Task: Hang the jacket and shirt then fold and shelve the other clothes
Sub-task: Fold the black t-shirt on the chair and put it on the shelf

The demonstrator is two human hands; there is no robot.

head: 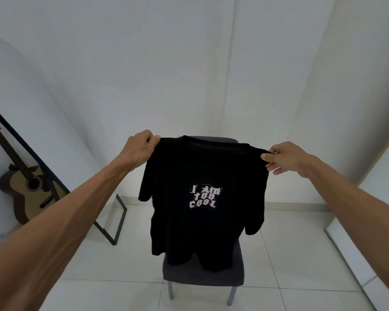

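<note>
I've got the black T-shirt (202,198) up, left hand (142,147) pinching one shoulder at ten o'clock, right hand (285,158) pinching the other at two, hem brushing the chair (202,277). Unfolded so far; folding and shelving remain, I'd say.

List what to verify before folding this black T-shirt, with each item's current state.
1. Left hand pinches one shoulder of the black T-shirt: ok.
2. Right hand pinches the other shoulder: ok.
3. Shoulders level: not ok, the right hand's side sits slightly lower.
4. Print faces the person and is readable: ok.
5. Hem hangs flat: not ok, it looks uneven and bunched.
6. Hem clear of the chair seat: cannot tell.
</note>
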